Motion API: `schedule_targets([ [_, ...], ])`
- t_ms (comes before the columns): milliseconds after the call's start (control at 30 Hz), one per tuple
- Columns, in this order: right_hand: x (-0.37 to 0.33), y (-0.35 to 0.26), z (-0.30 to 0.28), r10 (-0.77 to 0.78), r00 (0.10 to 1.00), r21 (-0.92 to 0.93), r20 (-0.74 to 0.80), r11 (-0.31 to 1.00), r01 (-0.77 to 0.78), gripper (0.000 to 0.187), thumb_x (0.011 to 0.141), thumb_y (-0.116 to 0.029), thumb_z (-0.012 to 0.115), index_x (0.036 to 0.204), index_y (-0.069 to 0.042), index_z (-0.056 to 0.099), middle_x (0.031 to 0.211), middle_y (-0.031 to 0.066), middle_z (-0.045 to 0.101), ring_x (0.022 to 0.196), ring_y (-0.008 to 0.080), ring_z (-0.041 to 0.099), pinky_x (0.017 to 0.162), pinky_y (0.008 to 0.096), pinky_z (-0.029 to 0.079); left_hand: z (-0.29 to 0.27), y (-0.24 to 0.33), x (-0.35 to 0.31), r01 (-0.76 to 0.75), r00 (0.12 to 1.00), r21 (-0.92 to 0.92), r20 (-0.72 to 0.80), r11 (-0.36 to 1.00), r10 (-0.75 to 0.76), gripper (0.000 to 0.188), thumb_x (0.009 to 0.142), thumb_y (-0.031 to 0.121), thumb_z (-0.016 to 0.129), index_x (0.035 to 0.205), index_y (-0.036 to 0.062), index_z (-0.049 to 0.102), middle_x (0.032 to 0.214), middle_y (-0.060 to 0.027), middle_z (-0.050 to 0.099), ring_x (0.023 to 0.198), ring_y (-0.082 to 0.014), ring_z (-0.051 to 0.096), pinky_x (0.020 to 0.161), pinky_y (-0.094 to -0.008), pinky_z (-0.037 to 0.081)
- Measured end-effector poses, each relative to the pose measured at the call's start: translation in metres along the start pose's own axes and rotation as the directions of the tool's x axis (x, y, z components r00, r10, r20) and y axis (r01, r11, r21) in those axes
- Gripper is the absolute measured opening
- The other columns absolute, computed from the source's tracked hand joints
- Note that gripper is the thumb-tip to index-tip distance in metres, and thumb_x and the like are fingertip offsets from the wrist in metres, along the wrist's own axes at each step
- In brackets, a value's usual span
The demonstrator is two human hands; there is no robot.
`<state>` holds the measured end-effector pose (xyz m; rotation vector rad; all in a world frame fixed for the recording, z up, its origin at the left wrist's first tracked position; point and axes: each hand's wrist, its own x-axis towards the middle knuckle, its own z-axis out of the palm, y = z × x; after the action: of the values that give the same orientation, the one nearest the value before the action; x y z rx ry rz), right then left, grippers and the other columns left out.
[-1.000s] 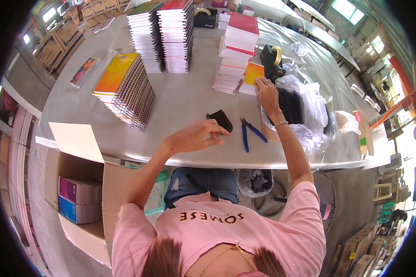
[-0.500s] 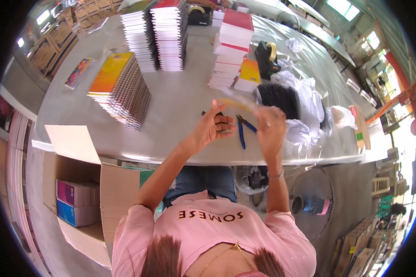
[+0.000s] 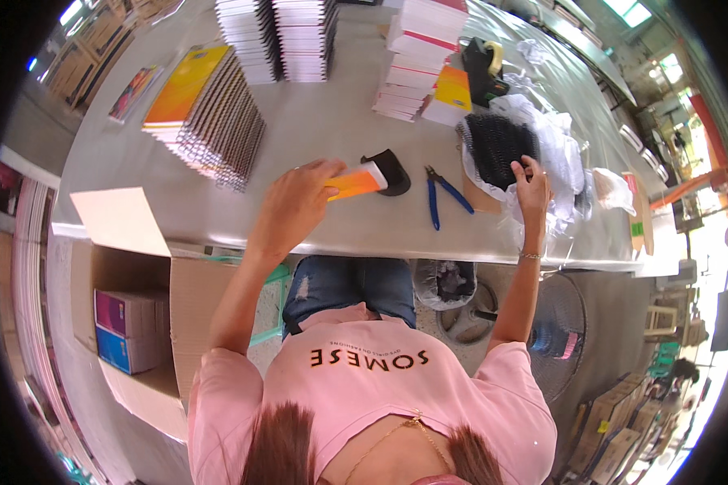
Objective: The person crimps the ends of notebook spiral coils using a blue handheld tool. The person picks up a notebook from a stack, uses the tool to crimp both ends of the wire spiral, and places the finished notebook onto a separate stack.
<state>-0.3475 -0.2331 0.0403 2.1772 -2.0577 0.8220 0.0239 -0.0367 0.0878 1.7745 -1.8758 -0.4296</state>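
Note:
My left hand (image 3: 298, 198) is closed around a small orange notebook (image 3: 354, 183) with a white edge, held above the table. Just beyond the notebook lies a black curved piece (image 3: 392, 171), whose kind I cannot make out. My right hand (image 3: 532, 184) touches the near right edge of a bundle of black binding coils (image 3: 497, 145), its fingers bent and slightly apart; no coil shows lifted from the bundle. Between the hands, cutting pliers (image 3: 445, 198) with blue handles rest on the table, jaws pointing away from me.
Left on the table (image 3: 218, 222) stands a stack of spiral notebooks (image 3: 206, 121). Farther back are tall notebook stacks (image 3: 303, 40), a white-and-red stack (image 3: 419, 61), small orange notebooks (image 3: 449, 97) and a tape dispenser (image 3: 485, 71). White plastic (image 3: 554, 153) surrounds the coils. An open carton (image 3: 206, 331) stands lower left.
My left hand has moved left and now holds the orange notebook, where it was open before. My right hand has gone right to the black coils. The view has shifted slightly.

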Motion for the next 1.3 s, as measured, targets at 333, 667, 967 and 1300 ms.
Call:
schedule_targets([
  [333,0.013,0.016,0.027,0.06,0.998,0.18,0.022,0.982,-0.063,0.025,0.087,-0.027,0.07,0.105,-0.009,0.071,0.091,0.0109,0.071,0.084,0.0244,0.068,0.078,0.0368,0.049,0.05,-0.009,-0.016,-0.056,0.976,0.367,-0.174,0.929,0.128,0.02,0.087,0.003,0.052,0.105,0.0109,0.053,0.106,-0.0047,0.046,0.113,-0.0233,0.049,0.113,-0.066,0.012],
  [667,0.016,0.026,0.025,0.162,0.967,0.432,-0.199,0.9,-0.062,0.027,0.089,-0.022,0.071,0.103,0.0,0.073,0.085,0.0109,0.073,0.075,0.0155,0.066,0.071,0.0302,0.051,0.076,0.002,-0.01,-0.038,0.944,0.326,-0.299,0.945,0.141,0.03,0.085,0.027,0.068,0.108,0.013,0.056,0.113,-0.0061,0.048,0.118,-0.0274,0.045,0.11,-0.0698,0.01],
  [967,0.009,0.014,0.026,0.093,0.978,0.446,-0.188,0.895,0.001,0.023,0.094,-0.018,0.063,0.106,0.0,0.072,0.095,0.0139,0.073,0.077,0.0166,0.065,0.075,0.0302,0.051,0.101,0.01,-0.001,0.078,0.847,0.115,-0.532,0.99,-0.005,0.051,0.064,0.051,0.083,0.091,0.0132,0.063,0.115,-0.0062,0.043,0.118,-0.0309,0.041,0.103,-0.0689,0.016],
  [1300,-0.009,-0.022,-0.007,-0.025,0.986,0.742,-0.167,0.654,0.143,0.025,0.096,-0.01,0.06,0.118,-0.001,0.066,0.103,0.0051,0.067,0.087,0.0091,0.059,0.08,0.024,0.048,0.115,0.009,0.009,0.086,0.806,0.166,-0.591,0.982,0.029,0.046,0.064,0.045,0.083,0.091,0.0142,0.062,0.11,-0.0068,0.047,0.114,-0.0303,0.043,0.101,-0.0612,0.024],
])
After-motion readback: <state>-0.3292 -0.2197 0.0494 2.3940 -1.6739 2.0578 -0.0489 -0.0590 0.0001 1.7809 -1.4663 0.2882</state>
